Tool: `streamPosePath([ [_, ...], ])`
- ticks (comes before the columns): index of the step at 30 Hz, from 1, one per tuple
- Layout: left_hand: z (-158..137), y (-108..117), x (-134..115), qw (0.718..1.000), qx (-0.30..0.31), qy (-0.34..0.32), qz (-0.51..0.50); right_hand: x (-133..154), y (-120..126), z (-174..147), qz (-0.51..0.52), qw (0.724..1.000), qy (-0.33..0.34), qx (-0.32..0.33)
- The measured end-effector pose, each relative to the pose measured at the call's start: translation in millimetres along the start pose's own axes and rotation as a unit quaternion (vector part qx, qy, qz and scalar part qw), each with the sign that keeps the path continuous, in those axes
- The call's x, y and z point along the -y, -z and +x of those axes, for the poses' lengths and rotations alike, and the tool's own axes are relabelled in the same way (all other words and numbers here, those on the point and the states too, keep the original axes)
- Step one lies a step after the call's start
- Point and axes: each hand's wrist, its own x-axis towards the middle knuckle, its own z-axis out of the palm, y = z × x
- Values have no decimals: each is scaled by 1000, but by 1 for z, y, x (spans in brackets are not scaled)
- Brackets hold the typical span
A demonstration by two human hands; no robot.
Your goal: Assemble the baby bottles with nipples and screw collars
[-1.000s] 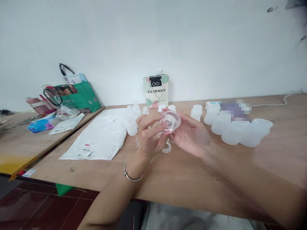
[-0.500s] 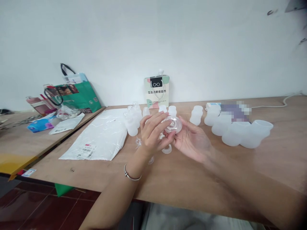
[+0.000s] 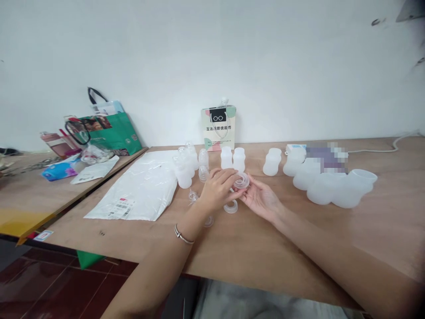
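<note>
Between my two hands is a clear, round plastic bottle collar (image 3: 243, 180) with ring-shaped ridges, its round face turned partly towards me. My left hand (image 3: 217, 188) pinches it from the left, fingers over its top and thumb underneath. From the right, my right hand (image 3: 260, 198) steadies it with thumb and fingertips, palm partly turned up. Just below them another clear ring (image 3: 230, 207) lies on the table, and one more ring (image 3: 209, 221) is half hidden by my left wrist. A clear domed cap (image 3: 203, 173) stands behind my left hand.
Frosted bottle bodies (image 3: 345, 190) stand clustered at the right, a single bottle body (image 3: 272, 162) nearer the middle. Capped bottles (image 3: 184, 177) stand beside a white mailing bag (image 3: 136, 186). A paper bag (image 3: 218, 133) leans by the wall; a green bag (image 3: 122, 133) sits far left.
Both hands have come down slightly with the collar, which has tipped to a flatter angle. The view has shifted a little, and more of the domed caps shows behind my left hand.
</note>
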Motion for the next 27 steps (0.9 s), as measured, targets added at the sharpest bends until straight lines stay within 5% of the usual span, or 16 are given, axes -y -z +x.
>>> streamPosePath([
  [3,-3,-6,2,999,46,9,-7,-2,13,5,-8,1000,-2,-7],
  [15,-3,-5,1,997,65,28,-19,-11,23,6,-17,999,-24,-38],
  [27,0,2,-7,997,49,48,-39,-15,25,5,-105,993,47,-31],
])
